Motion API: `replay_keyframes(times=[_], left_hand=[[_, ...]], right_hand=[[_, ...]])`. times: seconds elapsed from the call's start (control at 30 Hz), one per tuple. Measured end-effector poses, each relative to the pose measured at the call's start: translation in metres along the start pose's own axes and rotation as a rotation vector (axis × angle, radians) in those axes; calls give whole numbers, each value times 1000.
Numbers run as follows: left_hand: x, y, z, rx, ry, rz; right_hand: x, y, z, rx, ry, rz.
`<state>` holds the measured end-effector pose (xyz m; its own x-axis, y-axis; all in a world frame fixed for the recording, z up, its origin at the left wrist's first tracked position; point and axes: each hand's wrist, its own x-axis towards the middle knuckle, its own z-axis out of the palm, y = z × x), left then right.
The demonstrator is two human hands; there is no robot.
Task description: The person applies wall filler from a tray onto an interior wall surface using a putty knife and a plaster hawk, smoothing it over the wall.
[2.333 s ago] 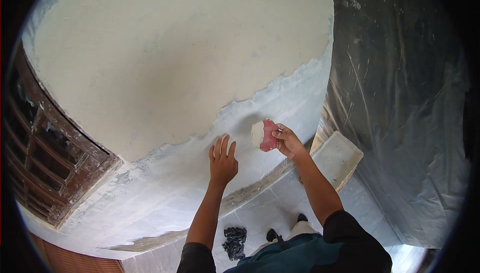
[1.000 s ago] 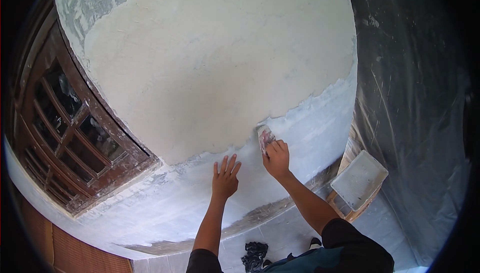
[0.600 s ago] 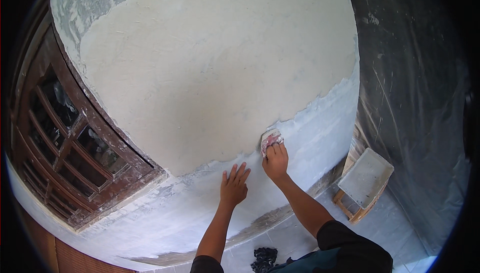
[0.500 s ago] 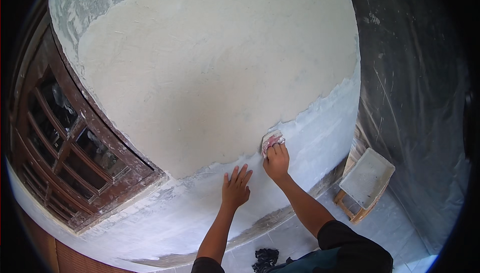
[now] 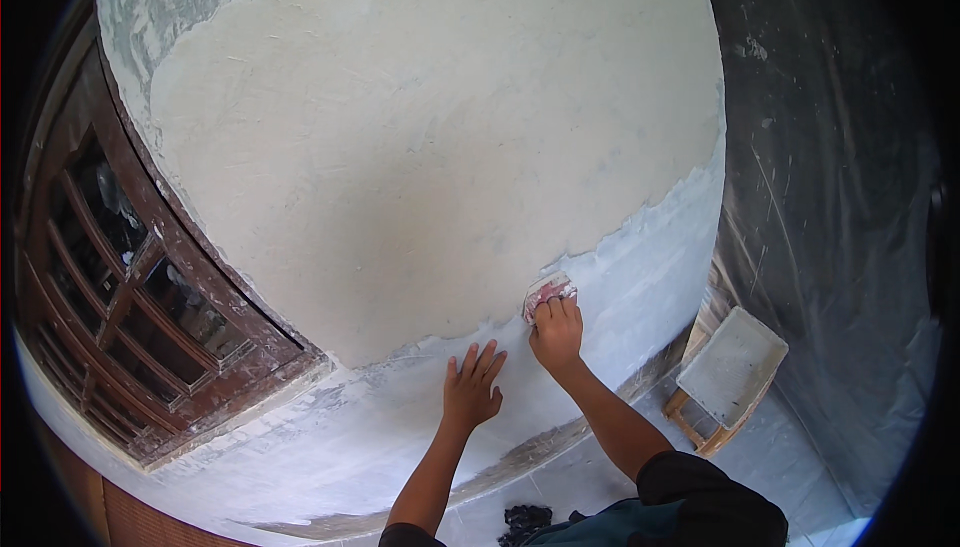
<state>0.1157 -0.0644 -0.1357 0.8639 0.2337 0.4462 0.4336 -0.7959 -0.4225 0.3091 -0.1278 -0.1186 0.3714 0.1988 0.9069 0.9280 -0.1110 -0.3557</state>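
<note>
A wall [image 5: 430,147] fills most of the view, its upper part coated in cream plaster and its lower band whiter and smoother. My right hand [image 5: 557,335] grips a small flat putty scraper [image 5: 551,292], reddish and smeared with white. The scraper lies against the wall at the ragged lower border of the cream coat. My left hand [image 5: 472,384] rests flat on the whiter band just below that border, fingers spread, holding nothing.
At the left is a brown wooden window frame [image 5: 130,277] with dark panes. Dark plastic sheeting [image 5: 830,147] hangs at the right. A white tray [image 5: 735,365] stands on a wooden stool [image 5: 683,417] over the covered floor. A black crumpled thing [image 5: 525,522] lies at the bottom.
The view has shifted slightly. My right hand and the scraper sit a little lower in the picture, still against the wall. My left hand stays flat on the wall.
</note>
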Motion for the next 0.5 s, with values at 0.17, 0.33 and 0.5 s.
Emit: replay_keyframes(times=[0.17, 0.33, 0.5], left_hand=[[2, 1, -2, -19, -1, -2], [2, 4, -3, -29, -22, -10], [0, 3, -7, -33, -58, -30]], right_hand=[[-16, 15, 0, -97, -61, -14], [-42, 38, -21, -142, -198, -23], [-24, 32, -70, 16, -264, 43]])
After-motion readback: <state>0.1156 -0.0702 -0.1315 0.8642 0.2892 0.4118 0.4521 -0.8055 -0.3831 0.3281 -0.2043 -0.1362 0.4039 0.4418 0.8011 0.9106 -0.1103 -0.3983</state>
